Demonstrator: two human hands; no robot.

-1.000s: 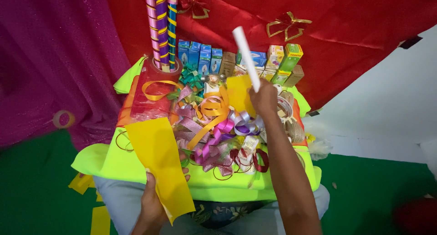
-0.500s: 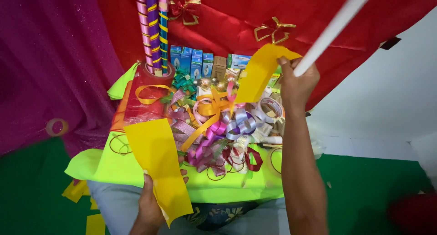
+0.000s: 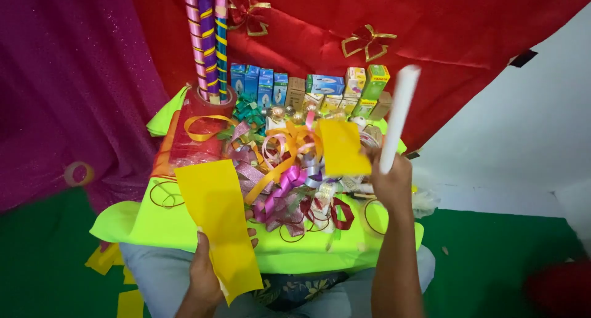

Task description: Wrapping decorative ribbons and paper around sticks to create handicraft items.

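Head view. The left hand [image 3: 206,272], at 7 o'clock in the frame, was closed in a pinch on the lower part of a long yellow paper strip [image 3: 218,222], thumb over the front face and fingers behind. The strip rose from the hand toward 12 o'clock and overlapped the near edge of the neon-yellow surface [image 3: 154,222].

The right hand [image 3: 389,181], at 4 o'clock from the frame's centre, was clenched around the bottom of a white tube [image 3: 399,118], which stood tilted toward 1 o'clock. A second, shorter yellow paper piece [image 3: 342,147] sat at the same hand, to its 10 o'clock; motion blur made it uncertain whether the fingers pinched it or it merely lay against them.

Between the two hands, a heap of curled ribbons [image 3: 286,176] in orange, pink, purple and silver covered the middle of the surface. At 12 o'clock of the heap stood a row of small cartons [image 3: 308,87], blue on one side and yellow-green on the other. At 11 o'clock three ribbon-wrapped sticks [image 3: 206,41] stood upright in a red holder [image 3: 209,99]. Red cloth with gold bows hung behind.

Assessment: the paper would handle best held flat and taut, edges kept clear of the ribbon heap, with the tube steadied before paper met it.
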